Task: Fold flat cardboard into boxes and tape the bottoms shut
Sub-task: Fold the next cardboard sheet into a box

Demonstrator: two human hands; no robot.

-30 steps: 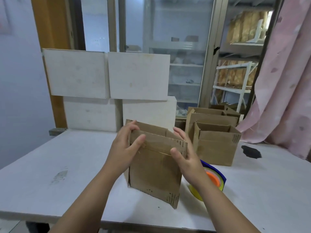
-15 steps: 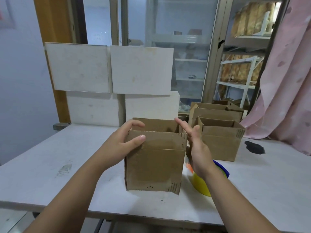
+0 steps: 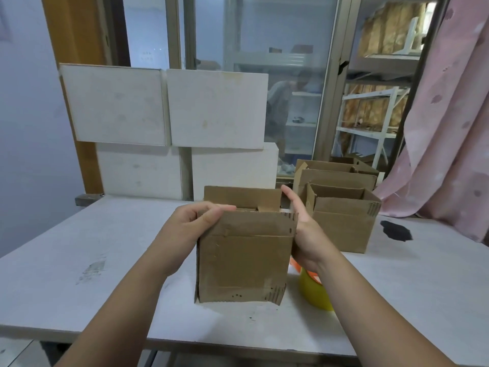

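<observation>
— White table (image 3: 79, 247), item one?
— Left hand (image 3: 190, 229), gripping the top left corner of a cardboard box (image 3: 243, 260), upright at the table's middle.
— Item two?
— Right hand (image 3: 304, 231), fingers straight, flat against its right side. Beside it: yellow tape roll (image 3: 315, 295), then more open boxes (image 3: 344, 223).

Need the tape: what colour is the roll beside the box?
Tape roll: yellow with some orange, head view.
</observation>
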